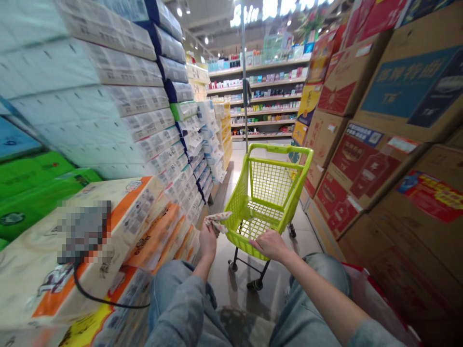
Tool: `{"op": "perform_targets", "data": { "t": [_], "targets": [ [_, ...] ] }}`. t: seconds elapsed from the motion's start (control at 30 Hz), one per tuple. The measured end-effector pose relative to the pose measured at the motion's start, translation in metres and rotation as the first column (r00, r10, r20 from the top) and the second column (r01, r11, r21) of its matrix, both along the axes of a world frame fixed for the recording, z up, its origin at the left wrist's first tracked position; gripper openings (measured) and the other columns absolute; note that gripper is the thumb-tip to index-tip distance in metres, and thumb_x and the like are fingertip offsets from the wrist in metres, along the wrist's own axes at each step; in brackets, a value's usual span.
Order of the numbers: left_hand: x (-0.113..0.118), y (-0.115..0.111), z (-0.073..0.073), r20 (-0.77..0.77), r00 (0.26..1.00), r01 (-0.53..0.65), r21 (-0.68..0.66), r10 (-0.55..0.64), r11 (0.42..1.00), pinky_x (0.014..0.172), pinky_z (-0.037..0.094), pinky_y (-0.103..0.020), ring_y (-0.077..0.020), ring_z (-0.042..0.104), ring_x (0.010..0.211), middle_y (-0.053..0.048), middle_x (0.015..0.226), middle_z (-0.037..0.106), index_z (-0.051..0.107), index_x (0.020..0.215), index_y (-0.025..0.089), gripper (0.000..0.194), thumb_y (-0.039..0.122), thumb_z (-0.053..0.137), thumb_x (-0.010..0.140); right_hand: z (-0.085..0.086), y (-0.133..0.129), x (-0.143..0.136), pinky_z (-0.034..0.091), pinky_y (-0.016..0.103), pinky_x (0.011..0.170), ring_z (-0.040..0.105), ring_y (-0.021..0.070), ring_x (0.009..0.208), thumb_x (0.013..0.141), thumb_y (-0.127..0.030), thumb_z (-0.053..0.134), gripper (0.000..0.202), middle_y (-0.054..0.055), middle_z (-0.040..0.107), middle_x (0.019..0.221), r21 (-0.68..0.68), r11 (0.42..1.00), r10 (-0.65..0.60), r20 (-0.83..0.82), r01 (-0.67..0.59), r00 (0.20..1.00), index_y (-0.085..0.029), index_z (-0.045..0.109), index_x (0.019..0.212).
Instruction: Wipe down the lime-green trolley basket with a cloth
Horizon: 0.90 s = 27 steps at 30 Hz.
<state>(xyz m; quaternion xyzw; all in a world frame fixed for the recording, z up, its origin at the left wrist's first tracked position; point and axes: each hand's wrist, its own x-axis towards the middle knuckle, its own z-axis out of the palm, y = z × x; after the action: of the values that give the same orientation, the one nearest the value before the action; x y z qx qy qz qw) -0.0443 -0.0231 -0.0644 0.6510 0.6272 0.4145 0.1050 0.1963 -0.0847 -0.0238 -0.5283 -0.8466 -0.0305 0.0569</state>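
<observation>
A lime-green shopping cart [269, 193] with a plastic lattice basket stands on dark wheels in front of my knees. My left hand [208, 239] is closed around a pale, spotted cloth [219, 220], whose loose end lies at the cart's left near corner. On the basket's near rim rests my right hand [269, 244], its fingers curled over the green edge. Part of those fingers is hidden behind the rim. The cart's basket shows only its bare lattice floor.
Wrapped tissue packs [130, 231] are stacked at my left, with a blurred-out device [85, 231] and black cable on top. Printed cardboard cartons [365, 159] rise on the right. Beyond the cart are a glass door handle [247, 92] and stocked shelves [269, 112].
</observation>
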Motion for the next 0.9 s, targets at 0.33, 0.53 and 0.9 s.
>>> {"op": "perform_targets", "data": {
  "t": [0.33, 0.53, 0.9],
  "targets": [
    [0.03, 0.029, 0.035, -0.259, 0.965, -0.061, -0.36, -0.037, 0.931, 0.069, 0.044, -0.027, -0.0207, 0.064, 0.084, -0.01, 0.091, 0.068, 0.06, 0.094, 0.018, 0.039, 0.046, 0.032, 0.09, -0.005, -0.001, 0.003, 0.032, 0.026, 0.062, 0.059, 0.0148, 0.059, 0.093, -0.05, 0.02, 0.066, 0.008, 0.069, 0.064, 0.009, 0.999, 0.046, 0.007, -0.046, 0.999, -0.016, 0.068, 0.062],
    [0.035, 0.038, 0.034, -0.116, 0.993, -0.065, -0.456, 0.013, 0.888, 0.069, 0.044, -0.027, -0.0194, 0.064, 0.084, -0.008, 0.091, 0.067, 0.055, 0.102, 0.018, 0.037, 0.044, 0.03, 0.091, -0.007, 0.003, 0.009, 0.033, 0.025, 0.062, 0.059, 0.015, 0.058, 0.093, -0.05, 0.021, 0.066, 0.008, 0.068, 0.063, 0.019, 0.999, 0.05, 0.006, -0.05, 0.999, -0.017, 0.068, 0.061],
    [0.044, 0.016, 0.011, 0.085, 0.996, -0.001, -0.315, 0.029, 0.949, 0.087, 0.043, -0.026, -0.0159, 0.057, 0.103, -0.013, 0.108, 0.06, 0.05, 0.101, 0.011, 0.02, 0.017, 0.039, 0.086, -0.005, 0.002, 0.021, 0.032, 0.025, 0.062, 0.059, 0.0142, 0.059, 0.093, -0.049, 0.02, 0.065, 0.008, 0.068, 0.063, 0.005, 0.997, 0.076, -0.013, -0.076, 0.997, -0.016, 0.067, 0.061]
  ]
}}
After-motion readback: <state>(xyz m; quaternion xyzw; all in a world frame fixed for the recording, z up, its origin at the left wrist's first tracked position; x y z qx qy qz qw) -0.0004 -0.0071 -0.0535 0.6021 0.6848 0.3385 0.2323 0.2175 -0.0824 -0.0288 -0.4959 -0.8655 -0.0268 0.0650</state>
